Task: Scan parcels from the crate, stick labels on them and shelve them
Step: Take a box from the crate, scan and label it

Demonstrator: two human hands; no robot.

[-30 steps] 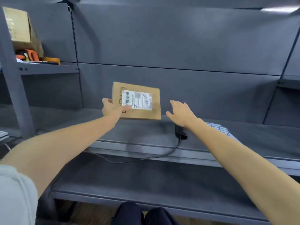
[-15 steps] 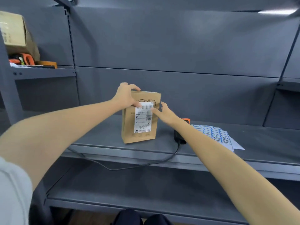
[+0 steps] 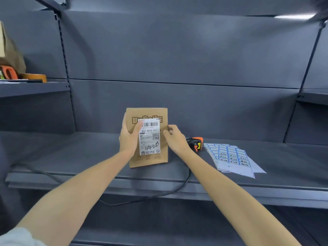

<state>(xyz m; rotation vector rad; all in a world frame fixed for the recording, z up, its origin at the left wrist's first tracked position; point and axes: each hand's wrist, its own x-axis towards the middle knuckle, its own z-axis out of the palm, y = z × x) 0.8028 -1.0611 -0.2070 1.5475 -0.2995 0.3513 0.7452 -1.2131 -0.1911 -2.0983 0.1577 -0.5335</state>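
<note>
A flat brown cardboard parcel [image 3: 148,160] with a white shipping label stands upright on the grey shelf [image 3: 71,157], its face toward me. My left hand [image 3: 128,137] holds its left edge, thumb across the front and fingers behind. My right hand [image 3: 174,139] touches the parcel's right edge with curled fingers. A black and orange barcode scanner [image 3: 196,143] lies on the shelf just right of my right hand. Sheets of blue-bordered stickers [image 3: 232,158] lie further right.
The scanner's black cable [image 3: 177,190] hangs over the shelf's front lip and runs left. On a higher shelf at the left sit a cardboard box [image 3: 8,50], orange-handled scissors [image 3: 8,71] and a tape roll [image 3: 33,77]. A lower grey shelf [image 3: 159,228] lies below.
The parcel has been turned from landscape to upright and set standing on the shelf. My left hand slid from its top to its left edge; my right hand came to its right edge.
</note>
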